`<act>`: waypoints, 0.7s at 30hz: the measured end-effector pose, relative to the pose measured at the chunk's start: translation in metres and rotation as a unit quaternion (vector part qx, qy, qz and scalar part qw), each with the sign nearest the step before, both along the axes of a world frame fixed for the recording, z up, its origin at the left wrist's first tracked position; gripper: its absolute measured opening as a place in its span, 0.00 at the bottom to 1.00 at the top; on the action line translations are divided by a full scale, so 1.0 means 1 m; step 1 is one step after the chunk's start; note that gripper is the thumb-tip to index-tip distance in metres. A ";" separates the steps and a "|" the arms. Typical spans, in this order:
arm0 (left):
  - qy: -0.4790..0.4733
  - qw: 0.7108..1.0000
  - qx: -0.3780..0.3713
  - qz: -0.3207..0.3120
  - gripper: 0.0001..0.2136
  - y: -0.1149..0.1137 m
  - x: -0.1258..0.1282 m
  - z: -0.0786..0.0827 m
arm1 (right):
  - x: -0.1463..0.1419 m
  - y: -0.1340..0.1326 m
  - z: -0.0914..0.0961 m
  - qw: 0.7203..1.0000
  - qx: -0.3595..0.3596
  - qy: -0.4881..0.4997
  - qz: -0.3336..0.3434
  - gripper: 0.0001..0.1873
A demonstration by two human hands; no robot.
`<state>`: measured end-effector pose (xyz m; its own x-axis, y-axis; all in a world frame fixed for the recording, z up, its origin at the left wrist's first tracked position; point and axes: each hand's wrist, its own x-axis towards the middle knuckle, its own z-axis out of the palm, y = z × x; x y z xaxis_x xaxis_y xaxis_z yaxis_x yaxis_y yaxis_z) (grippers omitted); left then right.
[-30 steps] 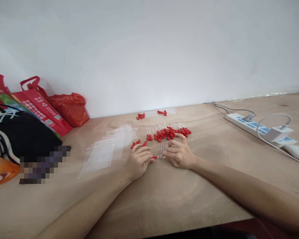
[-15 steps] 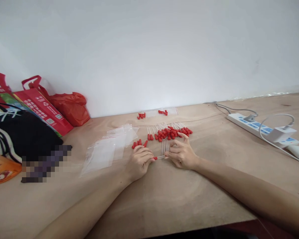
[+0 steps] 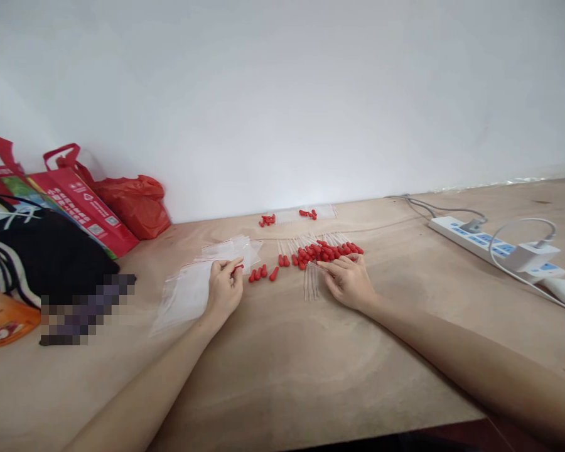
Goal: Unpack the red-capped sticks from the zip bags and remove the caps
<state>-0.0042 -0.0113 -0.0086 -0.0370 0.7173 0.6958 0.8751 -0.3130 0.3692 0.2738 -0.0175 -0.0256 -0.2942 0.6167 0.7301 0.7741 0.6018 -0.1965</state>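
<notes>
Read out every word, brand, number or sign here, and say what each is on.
No word, brand or number is legible.
Red shopping bag: white characters, too blurred to read; a small triangular sign, apparently recycling.
Orange packet: dark marks, too blurred.
Power strip: any markings too small.

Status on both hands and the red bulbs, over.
Left hand pinching a red bulb. Right hand at clear tubes, grip unclear. Nothing visibly blocking either.

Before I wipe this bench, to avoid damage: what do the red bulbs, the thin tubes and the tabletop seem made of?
Red bulbs: probably rubber, satin, with smooth rounded bodies. Thin tubes: glass or clear plastic, transparent; too small to tell which. Tabletop: likely plywood, matte, with swirling grain.
</notes>
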 end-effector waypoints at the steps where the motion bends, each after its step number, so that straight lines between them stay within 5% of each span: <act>1: -0.006 1.000 -0.004 0.011 0.13 0.004 -0.002 0.000 | -0.004 0.000 0.000 1.000 0.004 0.004 -0.006 0.12; 9: 0.022 0.993 -0.110 0.042 0.11 0.007 0.004 0.001 | -0.017 0.001 -0.001 1.000 0.004 -0.024 0.017 0.10; 14: -0.020 0.984 -0.171 0.037 0.18 0.000 0.006 0.003 | -0.016 -0.001 0.004 0.997 -0.024 -0.054 0.055 0.19; 21: 0.072 0.996 -0.049 -0.006 0.14 -0.005 0.010 0.005 | -0.015 -0.001 0.007 0.992 -0.059 -0.078 0.081 0.26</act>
<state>0.0057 -0.0163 -0.0033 0.0665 0.7824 0.6192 0.9175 -0.2918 0.2703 0.2591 -0.0180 -0.0184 -0.5008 0.6307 0.5928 0.6957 0.7008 -0.1578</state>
